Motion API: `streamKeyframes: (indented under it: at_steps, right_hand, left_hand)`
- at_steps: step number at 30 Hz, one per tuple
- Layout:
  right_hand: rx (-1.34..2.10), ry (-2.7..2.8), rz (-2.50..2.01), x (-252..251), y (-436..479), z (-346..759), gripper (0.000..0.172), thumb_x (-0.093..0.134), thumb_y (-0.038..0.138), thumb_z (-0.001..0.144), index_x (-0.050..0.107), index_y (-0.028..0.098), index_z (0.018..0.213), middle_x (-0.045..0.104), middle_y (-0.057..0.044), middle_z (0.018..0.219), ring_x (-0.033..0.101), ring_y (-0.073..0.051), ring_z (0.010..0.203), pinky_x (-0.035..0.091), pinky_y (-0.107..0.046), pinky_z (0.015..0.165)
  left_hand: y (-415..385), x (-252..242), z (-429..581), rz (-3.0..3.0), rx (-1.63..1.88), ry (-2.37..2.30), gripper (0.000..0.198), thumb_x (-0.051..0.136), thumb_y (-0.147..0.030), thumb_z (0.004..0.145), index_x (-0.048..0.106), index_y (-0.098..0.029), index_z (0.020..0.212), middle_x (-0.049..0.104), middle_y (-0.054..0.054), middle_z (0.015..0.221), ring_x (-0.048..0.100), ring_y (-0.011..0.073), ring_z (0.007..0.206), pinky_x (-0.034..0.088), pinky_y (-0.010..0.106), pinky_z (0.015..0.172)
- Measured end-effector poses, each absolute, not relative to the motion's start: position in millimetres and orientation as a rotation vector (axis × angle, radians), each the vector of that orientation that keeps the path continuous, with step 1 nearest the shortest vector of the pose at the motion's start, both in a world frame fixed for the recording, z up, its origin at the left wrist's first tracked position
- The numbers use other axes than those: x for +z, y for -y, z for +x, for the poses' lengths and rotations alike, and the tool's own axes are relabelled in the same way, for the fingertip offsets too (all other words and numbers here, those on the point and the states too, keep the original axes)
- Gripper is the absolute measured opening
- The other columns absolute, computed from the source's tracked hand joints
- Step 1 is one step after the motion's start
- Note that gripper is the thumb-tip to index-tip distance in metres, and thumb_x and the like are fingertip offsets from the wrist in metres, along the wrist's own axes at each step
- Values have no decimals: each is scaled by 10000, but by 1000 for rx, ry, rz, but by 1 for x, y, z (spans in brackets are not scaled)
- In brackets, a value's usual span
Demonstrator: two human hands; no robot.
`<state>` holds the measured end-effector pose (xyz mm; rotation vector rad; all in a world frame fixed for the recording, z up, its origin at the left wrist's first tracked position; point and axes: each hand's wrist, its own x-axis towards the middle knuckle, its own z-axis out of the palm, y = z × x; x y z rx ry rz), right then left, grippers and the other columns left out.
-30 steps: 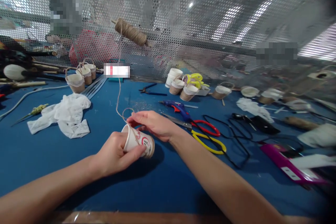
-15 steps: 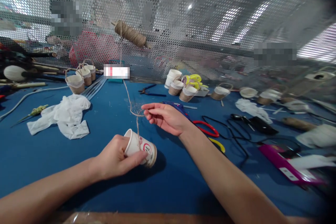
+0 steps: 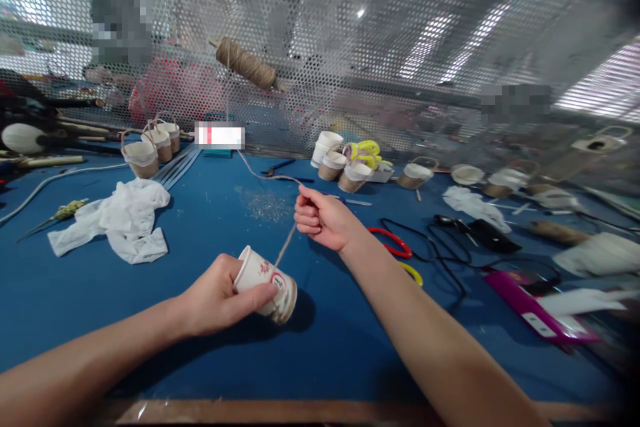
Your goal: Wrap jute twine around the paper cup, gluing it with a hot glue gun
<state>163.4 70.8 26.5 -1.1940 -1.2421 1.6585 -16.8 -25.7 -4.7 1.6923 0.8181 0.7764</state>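
Over the desk, at seven o'clock, a paper cup is being gripped by the left hand; twine is being pinched by the right hand, apparently being tensioned toward one o'clock. Next, even tension is probably being required.

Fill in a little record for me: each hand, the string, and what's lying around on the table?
Left hand: the left hand grips a tilted paper cup, fingers inside, thumb outside
Right hand: the right hand pinches brown twine above the table
Twine: straight from cup to right hand, then curving back toward the spool
Table left: crumpled white cloth, handled cups
Table middle: pliers
Table right: scissors partly hidden by the arm, purple power strip
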Motion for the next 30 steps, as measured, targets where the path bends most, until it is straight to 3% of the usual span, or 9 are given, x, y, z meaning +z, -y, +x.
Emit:
streamKeyframes:
  at_steps: [2,5,7,10,14,19,30]
  right_hand:
    - [1719,1204,-1206,20,-72,162,458,222,382,908,526,152,654,273,88,436,243,-26,323,204,-150,328]
    - [1803,1220,-1273,8,-67,156,575,158,455,900,596,122,733,449,13,528,401,-51,413,314,-177,385]
    - [1831,1284,-1334,2,-60,152,612,207,512,874,624,95,711,544,-59,619,480,-85,492,360,-209,429]
    - [1779,1428,-1400,4,-49,149,627,327,582,810,645,74,624,579,-104,613,468,-104,494,310,-218,406]
    - [1664,1638,-1306,17,-32,144,503,457,547,766,677,108,659,609,-76,664,453,-95,567,310,-209,461]
    - [1611,1618,-1108,24,-15,133,155,669,281,657,620,156,735,580,18,660,488,-81,596,375,-223,575]
    - [1224,1506,-1056,32,-14,147,159,635,294,692,565,153,665,557,23,622,450,-71,557,358,-228,547]
  left_hand:
    - [25,-5,-17,1661,762,-825,297,468,-303,792,547,-98,592,437,-14,537,339,73,487,313,170,450]
    - [25,-6,-17,1622,758,-836,301,475,-319,788,562,-92,611,458,-6,549,350,75,495,318,170,451]
    - [24,-6,-18,1616,761,-853,301,476,-326,787,570,-91,624,463,-4,555,354,77,501,317,171,451]
    - [23,-7,-18,1629,764,-883,309,476,-328,785,556,-94,600,429,-14,535,332,75,491,300,174,441]
    - [22,-8,-20,1682,777,-897,306,476,-319,786,534,-104,576,411,-22,528,318,72,489,287,175,440]
    - [20,-7,-20,1647,794,-986,334,492,-339,770,538,-108,535,379,-35,490,297,69,464,262,183,427]
    - [15,-2,-19,1099,928,-991,310,621,-401,680,686,-108,760,633,29,621,485,86,505,356,179,503]
